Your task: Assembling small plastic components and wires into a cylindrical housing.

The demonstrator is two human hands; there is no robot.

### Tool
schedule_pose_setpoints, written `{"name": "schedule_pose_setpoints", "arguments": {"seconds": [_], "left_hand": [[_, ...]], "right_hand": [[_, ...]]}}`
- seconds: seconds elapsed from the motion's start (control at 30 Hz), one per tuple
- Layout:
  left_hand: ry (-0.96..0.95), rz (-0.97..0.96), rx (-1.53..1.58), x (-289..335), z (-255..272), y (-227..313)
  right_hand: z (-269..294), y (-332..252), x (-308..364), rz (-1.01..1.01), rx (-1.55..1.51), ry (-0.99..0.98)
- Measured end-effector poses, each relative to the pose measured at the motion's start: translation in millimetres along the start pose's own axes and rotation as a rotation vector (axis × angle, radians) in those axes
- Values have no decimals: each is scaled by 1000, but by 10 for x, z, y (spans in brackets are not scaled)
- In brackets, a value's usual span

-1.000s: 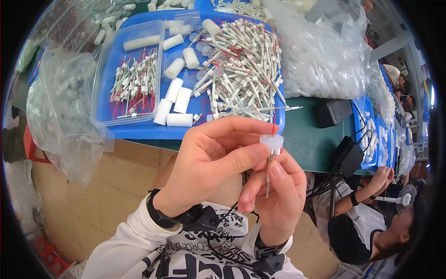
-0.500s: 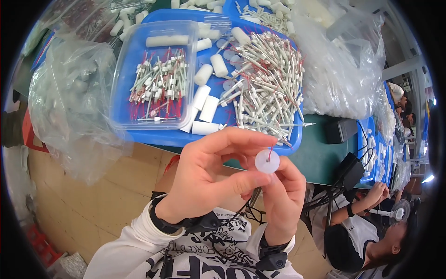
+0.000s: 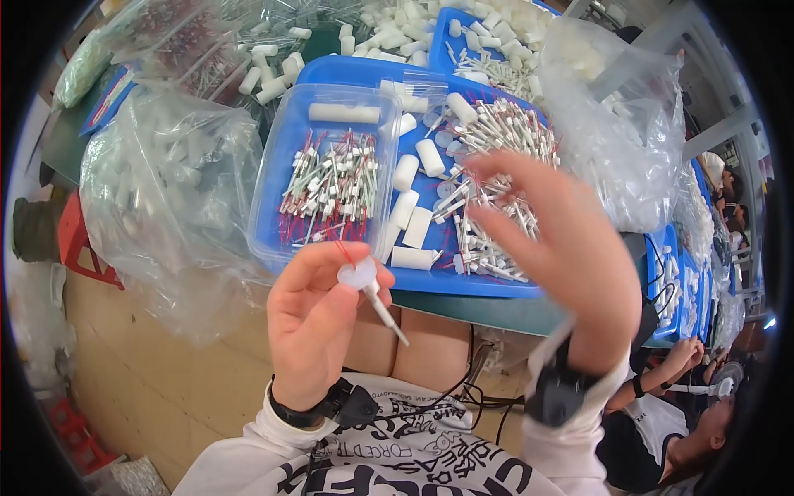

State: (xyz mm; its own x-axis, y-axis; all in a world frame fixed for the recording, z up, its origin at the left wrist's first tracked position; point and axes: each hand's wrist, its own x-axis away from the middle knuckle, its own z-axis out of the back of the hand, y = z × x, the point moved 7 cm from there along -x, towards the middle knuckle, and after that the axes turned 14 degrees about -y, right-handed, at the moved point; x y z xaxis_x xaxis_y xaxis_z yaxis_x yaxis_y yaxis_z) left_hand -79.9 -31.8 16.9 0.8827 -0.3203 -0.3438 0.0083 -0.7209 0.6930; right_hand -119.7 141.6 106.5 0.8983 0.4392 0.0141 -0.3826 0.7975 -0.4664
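Note:
My left hand (image 3: 317, 314) pinches a small part with a translucent white disc (image 3: 357, 274), a thin red wire above it and a pale stem pointing down to the right. It is in front of the clear plastic box (image 3: 273, 240), which holds a batch of thin white pieces with red wires (image 3: 332, 182). Blurred by motion, my right hand (image 3: 571, 240) is over the right side of the blue tray (image 3: 463, 283), its thumb and fingers apart and nothing visible between them. Beneath it lies a heap of thin rods with red wires (image 3: 517, 132), partly hidden.
White foam-like cylinders (image 3: 416, 225) lie mid-tray. Clear plastic bags flank the tray, one on the left (image 3: 169, 182) and one on the right (image 3: 616, 140). More white cylinders (image 3: 405, 33) spread behind. At far right another person (image 3: 653, 438) sits by further blue trays.
My hands, which were together at the disc, have parted. The left keeps the part and has moved left, tilting it so its stem shows. The right has let go and moved up over the heap.

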Motion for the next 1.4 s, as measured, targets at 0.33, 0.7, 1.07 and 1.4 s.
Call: {"name": "schedule_pose_setpoints", "arguments": {"seconds": [0.33, 0.7, 1.07, 1.4], "left_hand": [[1, 46, -74, -15, 39, -3], [-29, 51, -127, -56, -174, -151], [-207, 275, 152, -93, -565, -646], [-180, 354, -62, -107, -698, -817]], "right_hand": [[-181, 508, -1183, -147, 402, -25], [303, 757, 189, -88, 95, 127], [-316, 616, 507, -3, 63, 226], [-204, 613, 973, -38, -41, 519]]}}
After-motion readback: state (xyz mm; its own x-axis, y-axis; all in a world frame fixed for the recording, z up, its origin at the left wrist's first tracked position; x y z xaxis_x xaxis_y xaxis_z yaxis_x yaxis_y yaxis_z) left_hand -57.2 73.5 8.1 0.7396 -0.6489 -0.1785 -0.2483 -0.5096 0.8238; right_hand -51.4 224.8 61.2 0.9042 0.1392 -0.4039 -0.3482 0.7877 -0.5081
